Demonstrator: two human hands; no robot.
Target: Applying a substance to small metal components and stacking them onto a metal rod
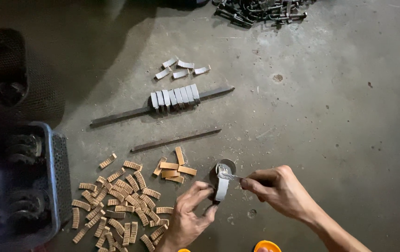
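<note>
The left hand (188,219) pinched a grey curved piece (221,189) upright on the concrete floor (330,116), beside a small round tin (226,166). The right hand (277,189) gripped a thin brush (230,176) touching the piece's top. Tan pieces (120,205) lay scattered just left; coated grey ones (175,97) rested on a metal bar (120,115) farther off.

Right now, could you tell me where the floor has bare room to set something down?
The widest bare floor lies right of the long bar, between the metal pile and the right hand. It is crowded left of the left hand, among the brown pieces.
</note>
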